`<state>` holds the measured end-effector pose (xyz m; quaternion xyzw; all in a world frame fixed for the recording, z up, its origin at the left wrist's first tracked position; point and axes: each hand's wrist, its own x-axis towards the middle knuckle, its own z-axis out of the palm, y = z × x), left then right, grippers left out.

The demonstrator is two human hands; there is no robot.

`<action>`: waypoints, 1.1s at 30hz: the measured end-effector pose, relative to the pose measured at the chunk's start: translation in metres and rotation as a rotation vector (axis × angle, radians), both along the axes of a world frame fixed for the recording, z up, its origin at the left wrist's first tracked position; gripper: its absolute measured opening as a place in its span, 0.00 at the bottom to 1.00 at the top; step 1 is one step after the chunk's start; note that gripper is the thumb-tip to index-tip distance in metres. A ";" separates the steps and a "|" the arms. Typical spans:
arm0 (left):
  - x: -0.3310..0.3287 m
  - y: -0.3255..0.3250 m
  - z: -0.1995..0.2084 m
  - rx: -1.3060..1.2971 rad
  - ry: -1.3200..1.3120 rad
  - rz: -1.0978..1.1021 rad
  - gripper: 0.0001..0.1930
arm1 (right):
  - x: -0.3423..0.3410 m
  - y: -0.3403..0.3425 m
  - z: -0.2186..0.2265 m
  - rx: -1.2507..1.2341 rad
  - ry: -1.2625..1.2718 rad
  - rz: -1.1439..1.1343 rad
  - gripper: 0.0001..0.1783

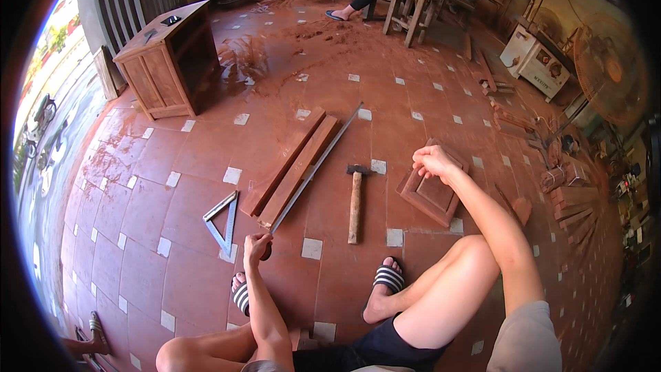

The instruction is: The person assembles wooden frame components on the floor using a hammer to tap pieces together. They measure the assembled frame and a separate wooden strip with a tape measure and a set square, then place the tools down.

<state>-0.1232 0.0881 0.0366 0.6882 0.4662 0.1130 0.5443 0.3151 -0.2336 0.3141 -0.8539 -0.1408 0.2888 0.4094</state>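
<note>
My left hand (256, 248) is closed around a dark-cased tape measure (266, 253). From it a long metal blade (318, 162) runs up and to the right, beside two reddish-brown wooden bars (303, 165) lying side by side on the floor, and past their far ends. Over a square wooden panel (428, 196) with a raised centre, my right hand (435, 163) hovers with fingers curled together; whatever they may pinch is too small to make out. Between the hands lies a hammer (355, 203) with a wooden handle. A metal set square (223, 220) rests left of the bars.
A wooden cabinet (162, 62) stands at the far left. Another person's leg (365, 0) shows by a wooden stool (410, 10) at the back. To the right are a large fan (609, 65), a white box-shaped machine (537, 62) and stacked wood pieces (575, 200). Red tiles cover the floor.
</note>
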 end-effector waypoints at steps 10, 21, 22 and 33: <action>-0.039 0.017 -0.013 -0.024 0.019 0.072 0.14 | -0.001 0.003 -0.005 -0.067 -0.024 0.069 0.10; -0.073 0.039 -0.032 -0.016 0.155 0.131 0.15 | -0.005 0.002 0.000 -0.093 -0.054 0.070 0.11; -0.075 0.040 -0.032 -0.011 0.188 0.151 0.15 | -0.006 0.002 0.001 -0.080 -0.048 0.083 0.11; -0.081 0.037 -0.005 0.074 0.253 0.194 0.14 | -0.008 0.003 0.003 -0.107 -0.037 0.096 0.12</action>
